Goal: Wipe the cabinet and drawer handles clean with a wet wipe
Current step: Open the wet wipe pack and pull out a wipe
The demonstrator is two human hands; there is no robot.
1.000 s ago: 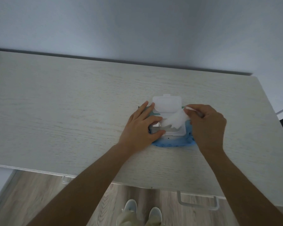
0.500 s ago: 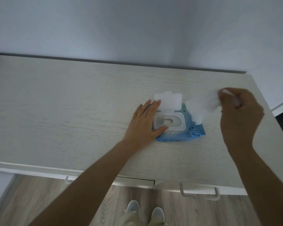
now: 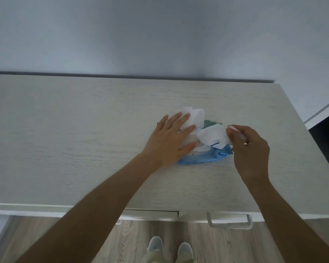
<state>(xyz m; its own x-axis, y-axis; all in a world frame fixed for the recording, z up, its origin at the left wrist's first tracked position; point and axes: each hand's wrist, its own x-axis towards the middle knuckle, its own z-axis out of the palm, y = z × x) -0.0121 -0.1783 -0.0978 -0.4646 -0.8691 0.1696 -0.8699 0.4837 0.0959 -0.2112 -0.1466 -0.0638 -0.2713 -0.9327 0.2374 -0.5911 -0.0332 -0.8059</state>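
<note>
We see the left hand (image 3: pixel 171 141) lying flat on the pack of wipes (image 3: pixel 198 159), which rests on the pale wooden bench (image 3: pixel 84 130), a little right of the middle. Its fingers are straight and spread and hold nothing. They only press down, and the fingertips reach onto the opened white lid (image 3: pixel 197 115). We think this pressing has a reason — the soft blue pack would lift or slide when a sheet is pulled out of it.

The right hand (image 3: pixel 249 149) is just beside the pack, on its right side. Its fingers are curled and, together with the thumb, they pinch one edge of the wet wipe (image 3: pixel 213 136). The wipe hangs crumpled over the dispenser opening, between the two hands. We cannot tell whether its lower end is free of the pack, because the sheet itself covers the opening.

Under the front edge of the bench a white drawer handle (image 3: pixel 230 223) shows, and the end of a second handle (image 3: pixel 119 222) looks out beside the left forearm. Neither is touched. So we judge the task to be at its beginning: the wipe is in hand and the wiping is not yet begun. The next move probably needs a clean pull to the side — and then the lid closed, so that the other wipes do not dry.
</note>
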